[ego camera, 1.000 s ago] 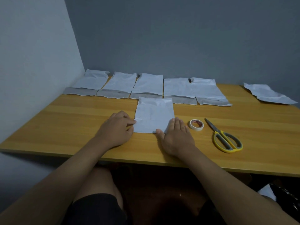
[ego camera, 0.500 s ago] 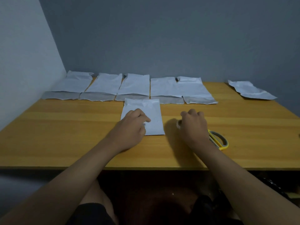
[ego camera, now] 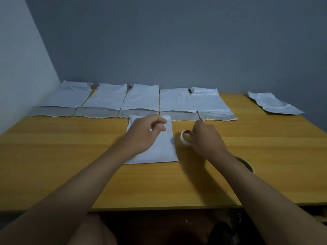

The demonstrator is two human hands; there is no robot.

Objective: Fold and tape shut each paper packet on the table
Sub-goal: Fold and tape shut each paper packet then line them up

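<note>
My left hand, fingers loosely curled and holding nothing, hovers over the packet, which lies lengthwise away from me. Just right of it, my right hand grips the tape roll, so the tape travels leftward.

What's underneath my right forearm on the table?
Part of the yellow-handled scissors shows beside the right forearm: one curved handle loop on the wooden table. The blades and the other loop are hidden beneath the arm. The right hand grips the white tape roll.

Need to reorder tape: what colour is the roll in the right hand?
White or cream roll of tape, seen in the head view.
</note>
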